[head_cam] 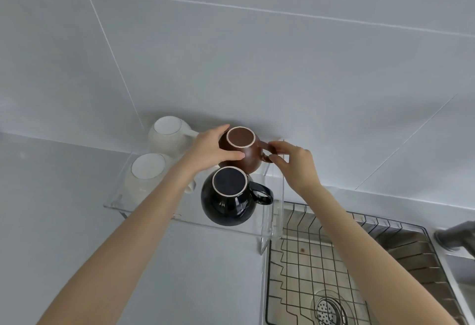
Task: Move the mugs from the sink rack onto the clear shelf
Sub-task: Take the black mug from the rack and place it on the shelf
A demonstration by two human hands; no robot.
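A brown mug (244, 148) stands upside down at the back right of the clear shelf (120, 197). My left hand (210, 148) wraps its left side. My right hand (295, 164) pinches its handle on the right. In front of it a black mug (227, 196) sits upside down, handle to the right. Two white mugs, one at the back (168, 134) and one nearer (146, 178), stand upside down on the shelf's left half. The wire sink rack (321, 260) at the lower right shows no mugs.
The sink drain (329, 309) shows through the rack. A grey faucet (456, 237) juts in at the right edge. The shelf stands on a pale grey counter (51, 221) against a tiled wall (257, 54).
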